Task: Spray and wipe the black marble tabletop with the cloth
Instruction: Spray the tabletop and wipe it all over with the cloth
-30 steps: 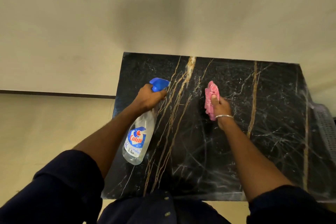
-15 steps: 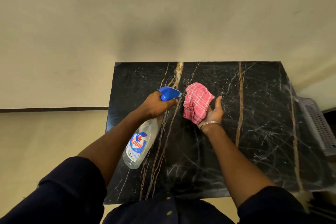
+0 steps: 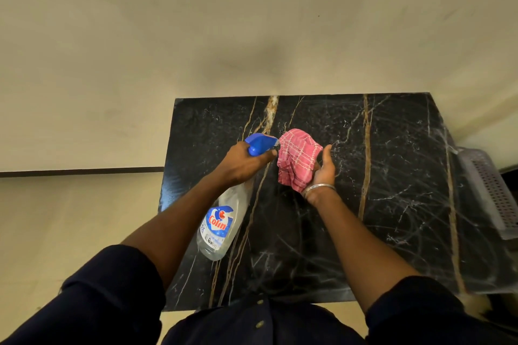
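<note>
The black marble tabletop [image 3: 392,204] with gold and white veins fills the lower middle of the head view. My left hand [image 3: 241,165] grips a clear spray bottle [image 3: 224,221] with a blue trigger head, held above the table's left half. The blue nozzle points at a pink checked cloth [image 3: 297,159] and almost touches it. My right hand [image 3: 322,173], a silver bangle at its wrist, cups the cloth from the right with the palm turned toward the nozzle. Both hands hover above the middle of the table.
A cream wall stands behind the table's far edge. A grey perforated plastic basket [image 3: 493,190] sits against the table's right side. Pale floor [image 3: 70,218] lies to the left, with a dark skirting line. My dark shirt hides the table's near edge.
My right hand turned the cloth open toward the bottle and moved left. The bottle's nozzle came right until it nearly touches the cloth. The view shifted slightly.
</note>
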The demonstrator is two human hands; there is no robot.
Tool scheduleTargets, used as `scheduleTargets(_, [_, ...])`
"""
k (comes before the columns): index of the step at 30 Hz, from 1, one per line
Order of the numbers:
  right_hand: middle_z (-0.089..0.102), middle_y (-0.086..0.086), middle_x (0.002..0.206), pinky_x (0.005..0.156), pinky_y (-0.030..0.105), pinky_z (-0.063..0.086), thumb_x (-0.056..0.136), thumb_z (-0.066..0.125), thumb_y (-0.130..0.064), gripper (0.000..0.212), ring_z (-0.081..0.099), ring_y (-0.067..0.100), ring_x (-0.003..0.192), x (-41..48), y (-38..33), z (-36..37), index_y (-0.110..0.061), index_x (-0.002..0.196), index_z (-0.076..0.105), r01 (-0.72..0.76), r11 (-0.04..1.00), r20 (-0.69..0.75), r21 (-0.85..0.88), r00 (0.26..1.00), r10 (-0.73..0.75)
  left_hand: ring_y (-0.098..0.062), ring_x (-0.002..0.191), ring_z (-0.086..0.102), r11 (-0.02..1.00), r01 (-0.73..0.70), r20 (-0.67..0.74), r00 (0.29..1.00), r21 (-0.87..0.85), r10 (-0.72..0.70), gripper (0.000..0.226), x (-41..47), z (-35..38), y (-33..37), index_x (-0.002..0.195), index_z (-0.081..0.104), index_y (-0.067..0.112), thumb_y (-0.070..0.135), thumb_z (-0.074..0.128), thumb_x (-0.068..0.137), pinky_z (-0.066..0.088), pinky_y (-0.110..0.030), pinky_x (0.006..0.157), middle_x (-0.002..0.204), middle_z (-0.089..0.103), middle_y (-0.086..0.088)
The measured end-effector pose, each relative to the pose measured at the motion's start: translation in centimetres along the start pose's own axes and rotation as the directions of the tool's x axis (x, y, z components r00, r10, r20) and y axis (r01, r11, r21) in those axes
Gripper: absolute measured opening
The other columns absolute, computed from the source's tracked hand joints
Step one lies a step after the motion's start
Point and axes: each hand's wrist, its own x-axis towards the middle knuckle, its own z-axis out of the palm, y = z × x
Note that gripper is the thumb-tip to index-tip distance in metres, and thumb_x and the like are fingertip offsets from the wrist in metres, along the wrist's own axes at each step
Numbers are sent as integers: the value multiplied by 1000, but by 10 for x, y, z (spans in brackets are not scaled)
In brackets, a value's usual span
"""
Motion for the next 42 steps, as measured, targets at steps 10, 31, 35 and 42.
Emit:
scheduleTargets(10, [66,16,125,105,54,43,83,51,-74,79,61,37,118,13,-1,-10,-13,132,60,-11,999,-43,-48,999,9,-25,88,64,999,40,-8,999,30,-39,23,8,5,-11,108,55,17,36,58,94,49,-26,75,99,66,-15])
scheduleTargets(31, [18,11,163,121,53,9,101,30,-47,63,12,35,150,84,37,10,-13,154,25,72,-737,334,-672,918,-215,-11,59,58,989,150,-120,982,19,-147,15,48,-28,-66,95,61,10,23,63,87,48,-23,59,69,60,-5])
scheduleTargets(35, [25,16,160,119,56,12,89,13,-51,77,17,40,148,87,78,40,-10,152,33,91,-754,348,-651,918,-189,-16,63,62,984,180,-147,973,-15,-180,27,49,-36,-79,101,62,13,34,65,84,53,-28,61,72,64,-4])
scheduleTargets(42, [25,11,161,121,52,13,95,44,-39,56,12,32,151,94,108,62,-14,144,44,264,-820,443,-508,896,14,-23,67,65,980,197,-172,965,-14,-197,37,40,-47,-93,105,61,12,40,65,82,56,-35,66,80,68,-13])
